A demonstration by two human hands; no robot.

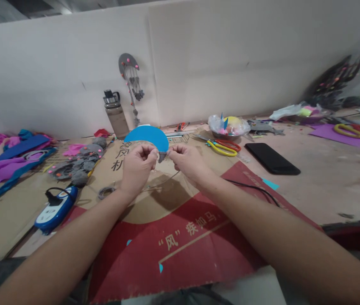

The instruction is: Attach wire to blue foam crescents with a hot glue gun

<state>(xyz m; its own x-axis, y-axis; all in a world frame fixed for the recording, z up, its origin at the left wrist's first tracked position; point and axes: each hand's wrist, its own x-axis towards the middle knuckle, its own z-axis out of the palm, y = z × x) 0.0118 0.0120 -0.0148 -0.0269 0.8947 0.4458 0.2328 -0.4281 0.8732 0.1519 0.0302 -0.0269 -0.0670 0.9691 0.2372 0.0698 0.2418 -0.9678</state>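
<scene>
Fingers [151,156] pinching grey piece [162,157], blue disc [147,136] behind

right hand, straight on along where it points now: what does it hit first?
The right hand points left and away, at the small grey piece it pinches. Just past that is the left hand. The blue half-disc lies behind, though depth is unclear.

A small grey piece [162,156] (felt, by the look of it) sits pinched between the fingertips of the left hand [138,165] and the right hand [186,161], with a thin strand [167,179] drooping in a shallow curve beneath it.
</scene>
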